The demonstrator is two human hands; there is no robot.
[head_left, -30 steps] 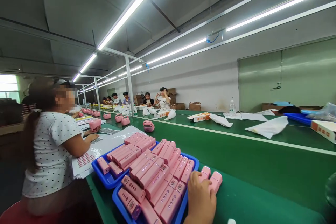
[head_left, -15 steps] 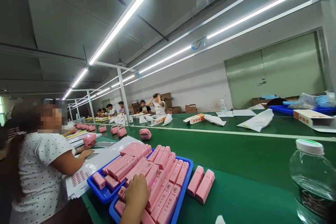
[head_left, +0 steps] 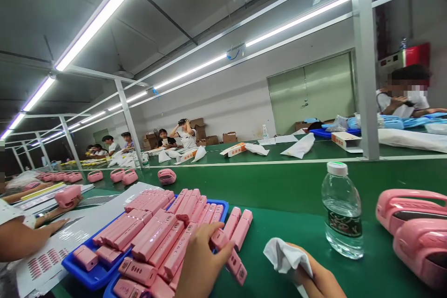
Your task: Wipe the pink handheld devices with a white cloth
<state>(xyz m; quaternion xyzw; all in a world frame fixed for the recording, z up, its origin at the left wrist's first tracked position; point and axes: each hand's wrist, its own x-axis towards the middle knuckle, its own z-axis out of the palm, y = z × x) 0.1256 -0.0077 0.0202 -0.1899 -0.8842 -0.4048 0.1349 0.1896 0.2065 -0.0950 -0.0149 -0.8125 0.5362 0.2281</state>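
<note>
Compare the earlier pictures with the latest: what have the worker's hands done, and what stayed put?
The left hand, over the near blue tray half a second ago, has moved right and now holds a pink piece. The right hand has come into view, holding a white cloth. The view has swung right, bringing in two pink cases. The two pink pieces beside the tray and the water bottle stayed put.

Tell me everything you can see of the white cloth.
The cloth is plain white, thin and soft-looking; whether fabric or tissue, I can't tell. It is crumpled in the right hand's grip, a bunched fold sticking out on the left and a strip hanging toward the picture's bottom edge. The bottle stands to its right, not touching it. The green table shows behind.
</note>
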